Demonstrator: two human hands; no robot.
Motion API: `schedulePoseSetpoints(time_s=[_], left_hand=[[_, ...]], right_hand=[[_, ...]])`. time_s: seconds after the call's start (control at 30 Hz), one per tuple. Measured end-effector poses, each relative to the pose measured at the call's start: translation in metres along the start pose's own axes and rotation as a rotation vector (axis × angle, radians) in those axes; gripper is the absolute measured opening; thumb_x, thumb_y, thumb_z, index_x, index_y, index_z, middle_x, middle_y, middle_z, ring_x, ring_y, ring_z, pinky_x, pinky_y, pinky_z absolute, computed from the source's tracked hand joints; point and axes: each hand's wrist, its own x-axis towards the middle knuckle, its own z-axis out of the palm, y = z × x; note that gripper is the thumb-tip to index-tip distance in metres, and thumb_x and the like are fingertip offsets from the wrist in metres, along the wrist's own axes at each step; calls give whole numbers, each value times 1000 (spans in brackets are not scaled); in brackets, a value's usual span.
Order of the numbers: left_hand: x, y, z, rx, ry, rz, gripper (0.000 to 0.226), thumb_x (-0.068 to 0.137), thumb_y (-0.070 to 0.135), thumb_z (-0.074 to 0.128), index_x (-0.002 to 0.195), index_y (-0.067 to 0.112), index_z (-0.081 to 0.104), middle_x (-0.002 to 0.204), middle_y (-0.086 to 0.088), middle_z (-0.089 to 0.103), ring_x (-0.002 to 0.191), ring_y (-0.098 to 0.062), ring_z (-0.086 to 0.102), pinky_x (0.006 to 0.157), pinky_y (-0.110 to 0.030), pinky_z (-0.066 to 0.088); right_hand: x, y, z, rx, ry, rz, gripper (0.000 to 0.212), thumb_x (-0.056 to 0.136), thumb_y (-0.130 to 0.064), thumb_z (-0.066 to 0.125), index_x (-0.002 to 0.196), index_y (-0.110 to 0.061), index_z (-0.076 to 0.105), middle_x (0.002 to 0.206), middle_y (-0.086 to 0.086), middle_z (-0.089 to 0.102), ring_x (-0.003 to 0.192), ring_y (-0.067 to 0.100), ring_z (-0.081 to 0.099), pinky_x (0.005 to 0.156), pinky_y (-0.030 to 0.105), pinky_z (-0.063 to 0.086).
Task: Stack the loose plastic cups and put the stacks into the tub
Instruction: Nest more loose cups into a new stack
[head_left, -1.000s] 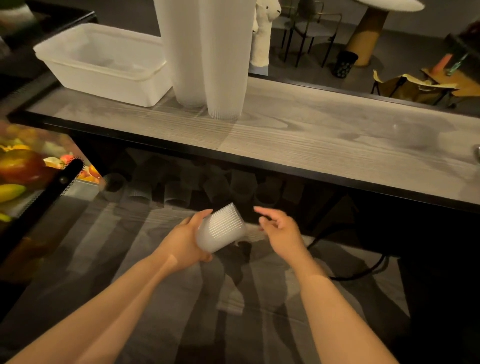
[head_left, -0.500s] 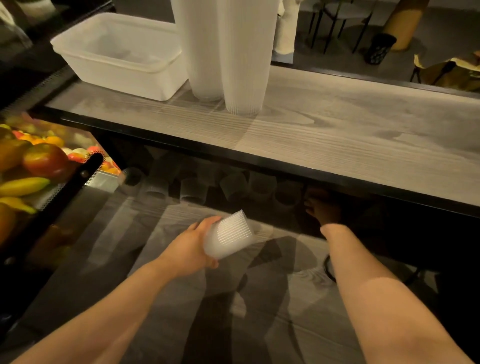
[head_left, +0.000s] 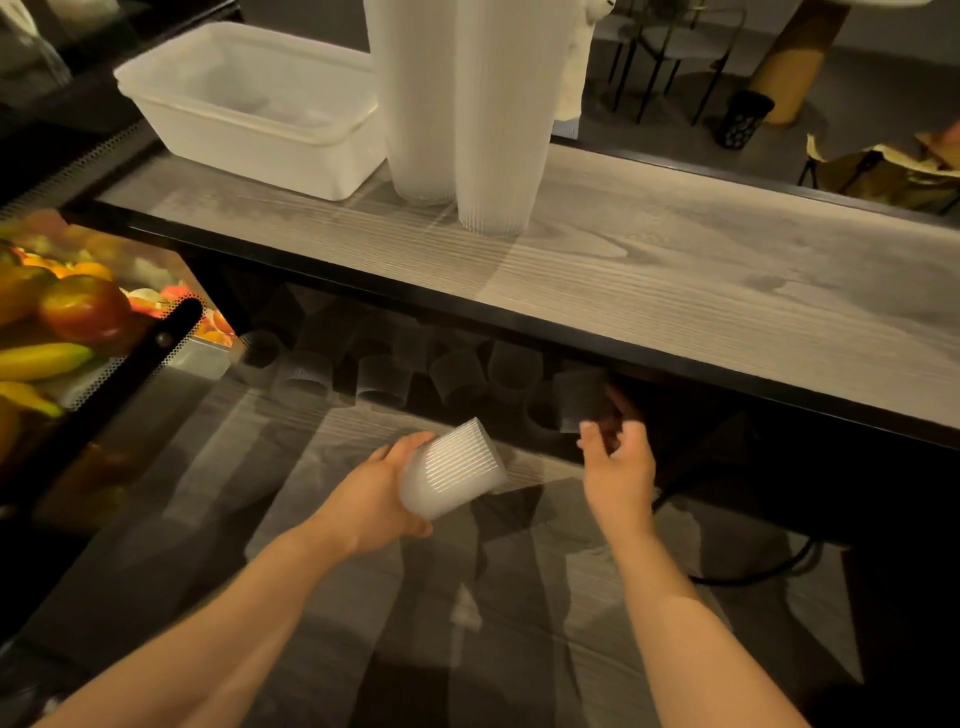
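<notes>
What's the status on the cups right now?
Left hand holds one ribbed cup. Right hand pinches a cup from the dark row under the shelf. Tub holds no stacks yet. Nothing blocking.

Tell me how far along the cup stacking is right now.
Done: two tall stacks stand on the counter beside the tub, not in it. In hand: the left hand grips one cup; the right hand holds another dim cup. Left: loose cups under the counter.
</notes>
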Motion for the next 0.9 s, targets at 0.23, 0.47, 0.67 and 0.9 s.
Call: schedulePoseSetpoints(time_s=[0.23,0.47,0.67,0.9], left_hand=[[-17,3,-6,-64,0,25,112,62,21,90,150,40,22,144,4,41,127,-19,44,101,-33,42],[-37,-8,-15,-89,63,75,111,60,27,89,148,42,22,139,8,44,124,-17,48,97,-34,47],[-52,-22,-18,-43,127,96,111,61,29,90,151,33,24,142,3,47,126,-20,49,99,-38,48],[-60,-29,-20,-91,138,37,110,64,22,91,151,31,24,142,1,45,125,-21,49,97,-33,45]], right_hand=[[-43,-27,4,224,-222,-38,34,98,-23,55,130,-33,49,85,-1,68,69,5,61,71,17,51],[-57,-35,16,143,-333,-90,31,97,-20,57,113,-46,59,84,-3,69,68,3,60,69,22,51],[-67,-40,25,-11,-402,-159,34,100,-27,51,131,-42,52,92,-9,65,77,4,62,77,18,53],[-91,-49,47,-112,-561,-219,38,103,-24,43,136,-43,48,93,-28,56,70,-3,57,71,12,48]])
